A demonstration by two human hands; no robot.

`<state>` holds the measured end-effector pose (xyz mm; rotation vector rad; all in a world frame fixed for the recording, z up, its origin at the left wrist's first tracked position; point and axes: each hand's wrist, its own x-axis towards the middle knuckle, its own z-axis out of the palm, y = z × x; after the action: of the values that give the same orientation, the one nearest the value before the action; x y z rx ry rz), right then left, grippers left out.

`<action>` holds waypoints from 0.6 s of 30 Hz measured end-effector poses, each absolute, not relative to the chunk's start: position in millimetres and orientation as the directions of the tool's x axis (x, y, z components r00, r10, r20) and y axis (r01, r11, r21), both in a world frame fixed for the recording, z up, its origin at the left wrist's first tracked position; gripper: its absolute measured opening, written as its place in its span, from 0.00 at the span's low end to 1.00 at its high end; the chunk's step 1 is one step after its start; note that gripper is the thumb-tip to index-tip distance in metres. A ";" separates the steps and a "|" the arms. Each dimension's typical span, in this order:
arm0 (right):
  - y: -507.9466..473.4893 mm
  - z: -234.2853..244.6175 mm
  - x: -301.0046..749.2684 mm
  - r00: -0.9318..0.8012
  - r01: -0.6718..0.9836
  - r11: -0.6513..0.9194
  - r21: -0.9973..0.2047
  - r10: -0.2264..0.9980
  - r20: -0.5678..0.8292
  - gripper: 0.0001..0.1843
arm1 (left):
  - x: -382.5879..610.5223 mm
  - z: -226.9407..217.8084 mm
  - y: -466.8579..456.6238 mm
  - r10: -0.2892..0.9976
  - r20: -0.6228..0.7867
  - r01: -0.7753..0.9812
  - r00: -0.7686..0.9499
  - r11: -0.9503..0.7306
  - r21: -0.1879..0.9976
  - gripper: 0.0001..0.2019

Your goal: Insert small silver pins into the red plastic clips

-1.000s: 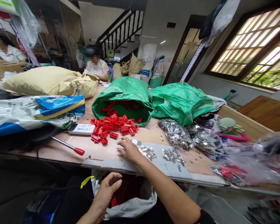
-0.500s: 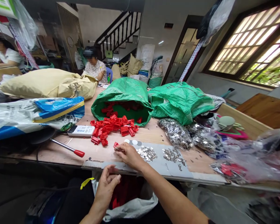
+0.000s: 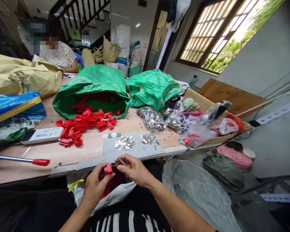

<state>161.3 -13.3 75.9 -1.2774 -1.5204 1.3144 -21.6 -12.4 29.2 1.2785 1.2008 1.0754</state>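
Note:
My left hand (image 3: pixel 95 183) pinches a small red plastic piece (image 3: pixel 108 169) just in front of the table's near edge. Close beside it, my right hand (image 3: pixel 135 169) pinches a thin silver metal piece (image 3: pixel 122 161) pointing toward the red piece. Both hands hover over a white bag (image 3: pixel 118 195) of red pieces in my lap. On the table lie a heap of loose red pieces (image 3: pixel 84 124) spilling from a green sack (image 3: pixel 91 83) and small piles of metal clips (image 3: pixel 125 142) on a grey sheet (image 3: pixel 135 149).
A second green sack (image 3: pixel 152 87), clear bags of metal clips (image 3: pixel 151 117), a white remote (image 3: pixel 42 135), a red-tipped rod (image 3: pixel 21 160), blue-white and tan sacks lie on the table. A person sits at the far end (image 3: pixel 59 56). Bags lie on the floor at right.
My right hand left the table with a red piece and pulled back toward my lap. The left hand rose and now holds the red piece. The view swung right and down.

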 end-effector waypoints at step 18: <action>-5.4 48.2 296.5 0.346 0.882 -0.259 -0.394 0.923 0.167 0.07 | -18.5 30.7 -13.6 0.951 -0.267 -0.282 0.153 0.301 0.911 0.22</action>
<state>296.5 -5.4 48.2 -2.1973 -1.5809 0.1352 -18.5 -13.6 30.7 0.8282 1.0313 1.0471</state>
